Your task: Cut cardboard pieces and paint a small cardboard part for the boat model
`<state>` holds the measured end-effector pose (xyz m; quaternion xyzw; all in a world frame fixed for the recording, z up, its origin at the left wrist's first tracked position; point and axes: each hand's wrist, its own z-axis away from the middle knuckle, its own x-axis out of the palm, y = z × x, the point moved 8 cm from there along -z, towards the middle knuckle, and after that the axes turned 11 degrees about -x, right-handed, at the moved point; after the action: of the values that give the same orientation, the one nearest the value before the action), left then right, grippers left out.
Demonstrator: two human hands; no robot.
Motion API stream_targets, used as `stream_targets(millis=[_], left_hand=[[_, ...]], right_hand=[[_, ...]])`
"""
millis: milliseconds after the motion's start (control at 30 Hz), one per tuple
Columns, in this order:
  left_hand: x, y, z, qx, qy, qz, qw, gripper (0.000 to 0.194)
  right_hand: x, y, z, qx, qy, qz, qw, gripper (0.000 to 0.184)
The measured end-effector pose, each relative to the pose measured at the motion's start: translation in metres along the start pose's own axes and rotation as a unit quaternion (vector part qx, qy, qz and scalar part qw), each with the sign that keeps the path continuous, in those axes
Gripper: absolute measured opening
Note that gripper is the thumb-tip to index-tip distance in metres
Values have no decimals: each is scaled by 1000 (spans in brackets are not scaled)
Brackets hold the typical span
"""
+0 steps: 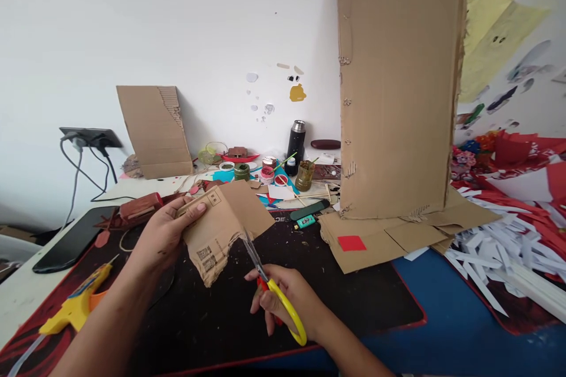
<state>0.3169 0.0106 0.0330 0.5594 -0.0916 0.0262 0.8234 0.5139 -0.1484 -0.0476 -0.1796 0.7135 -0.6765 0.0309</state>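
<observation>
My left hand (177, 221) pinches a piece of brown cardboard (212, 227) by its upper left edge, thumb on the printed face. The piece is folded, bears a printed code, and has a ragged lower edge. In my right hand (287, 300) is a pair of scissors (286, 309) with yellow and red handles. The blades point up and to the left, and their tips meet the cardboard at the torn edge near the fold. Both hands are above a dark desk mat (212, 324) with a red border.
A yellow glue gun (73, 306) and a black phone (73, 238) lie at left. Paint jars (267, 175) and a black flask (296, 140) stand behind. A tall cardboard sheet (400, 88) leans on the wall; white paper strips (495, 253) are heaped at right.
</observation>
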Motion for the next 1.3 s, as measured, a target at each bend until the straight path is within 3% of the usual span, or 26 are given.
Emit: stream_targets(millis=[467,700,1133,1300], left_hand=[[5,-6,4,-4,-29,-52,998,71],[3,-5,3,-14,-35,-60,997,75],[-1,-10,1,-5,-25,-59,998,76],[-1,-11,-1,0,-26,-57,998,78]], right_hand=[[-1,7,-2,36,33,-30,998,96],[1,-2,-1,50,58,-25,997,85],[0,11,3,59,97,-19,993,71],[-5,14,5,40,105,29,993,61]])
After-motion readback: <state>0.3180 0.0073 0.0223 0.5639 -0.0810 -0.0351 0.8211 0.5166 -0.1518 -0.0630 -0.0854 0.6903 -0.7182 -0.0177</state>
